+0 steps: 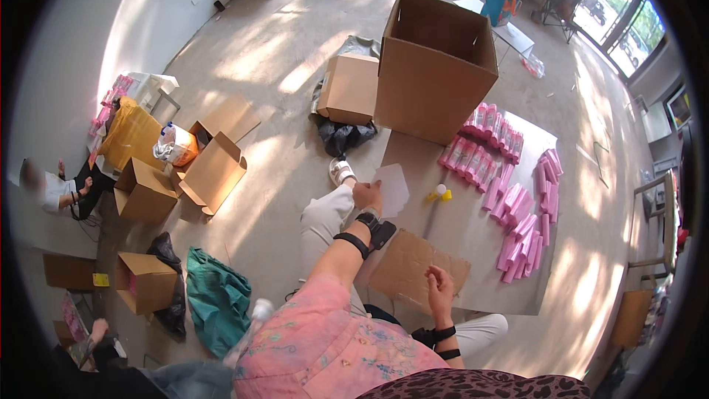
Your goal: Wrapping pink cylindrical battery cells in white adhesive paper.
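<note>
Left grip (pixel 367 198) on white sheet (pixel 394 191), visible long axis roughly forward

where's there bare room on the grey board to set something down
The widest free patch on the grey board lies between the flat cardboard and the pink rolls, below the yellow pieces. A smaller one separates the large box from the white sheets. Pink rolls crowd the right side.
</note>
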Tool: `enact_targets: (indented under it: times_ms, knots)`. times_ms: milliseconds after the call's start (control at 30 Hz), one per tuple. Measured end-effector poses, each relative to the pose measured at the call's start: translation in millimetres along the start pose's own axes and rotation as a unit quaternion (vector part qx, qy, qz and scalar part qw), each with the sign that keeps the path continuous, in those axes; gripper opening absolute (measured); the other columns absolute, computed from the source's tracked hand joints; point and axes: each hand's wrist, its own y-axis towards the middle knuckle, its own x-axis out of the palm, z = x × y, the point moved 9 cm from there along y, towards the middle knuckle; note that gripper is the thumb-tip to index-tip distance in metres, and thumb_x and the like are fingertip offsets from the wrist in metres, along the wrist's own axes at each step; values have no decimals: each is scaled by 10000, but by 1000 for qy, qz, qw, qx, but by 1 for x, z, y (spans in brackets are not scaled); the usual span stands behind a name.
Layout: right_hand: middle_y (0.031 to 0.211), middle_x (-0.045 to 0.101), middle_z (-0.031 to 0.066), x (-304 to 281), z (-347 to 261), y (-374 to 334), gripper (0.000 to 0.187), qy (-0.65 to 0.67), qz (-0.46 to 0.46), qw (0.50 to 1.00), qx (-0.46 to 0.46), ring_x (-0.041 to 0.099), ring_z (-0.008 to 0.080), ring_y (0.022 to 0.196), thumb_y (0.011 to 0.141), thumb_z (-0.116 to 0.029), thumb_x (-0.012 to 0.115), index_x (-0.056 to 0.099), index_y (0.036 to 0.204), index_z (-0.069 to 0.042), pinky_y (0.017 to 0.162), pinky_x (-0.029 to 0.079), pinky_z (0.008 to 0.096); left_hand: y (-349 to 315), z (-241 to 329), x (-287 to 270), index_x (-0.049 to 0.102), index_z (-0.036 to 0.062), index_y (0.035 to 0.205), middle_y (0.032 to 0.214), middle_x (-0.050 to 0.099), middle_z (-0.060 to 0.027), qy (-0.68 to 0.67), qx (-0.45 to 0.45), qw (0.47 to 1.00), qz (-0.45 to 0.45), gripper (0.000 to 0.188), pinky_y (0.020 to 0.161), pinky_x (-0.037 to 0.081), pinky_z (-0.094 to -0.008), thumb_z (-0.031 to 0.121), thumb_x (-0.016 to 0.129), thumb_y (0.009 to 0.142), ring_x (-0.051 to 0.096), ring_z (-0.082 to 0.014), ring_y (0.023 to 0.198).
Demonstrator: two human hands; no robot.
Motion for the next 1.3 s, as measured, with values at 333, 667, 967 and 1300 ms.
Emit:
enact_targets:
  times_ms: [333,667,967,1300]
  knots:
    - [1090,716,68,-10,-3,-26,235,-17,6,1000,-6,680,154,1031,1030,-44,573,653,1245,7,934,528,293,-9,10,-7,647,47,868,867,703,-179,-5,88,996,19,319,769,529,-512,295,841,819,686,-414,862]
    - [1121,710,89,8,-22,-31,259,-12,-21,999,-44,672,155,1071,1051,-55,560,630,1295,-3,967,510,288,-9,32,-41,649,-11,901,825,703,-151,-172,98,980,-28,418,738,529,-414,319,885,802,670,-309,761]
    - [1189,684,102,8,-117,-24,310,-55,61,989,-125,660,170,1110,1070,-145,583,587,1341,4,990,510,306,-132,85,-85,578,41,971,843,651,-24,-443,-37,818,-365,351,648,504,-235,210,871,880,605,-97,739]
    - [987,700,2,15,-164,-16,258,-13,21,995,-101,592,52,897,1087,-216,589,664,1193,7,789,496,237,-227,114,-122,569,61,963,860,656,5,-415,43,805,-423,301,652,484,-196,204,830,921,588,-41,740]
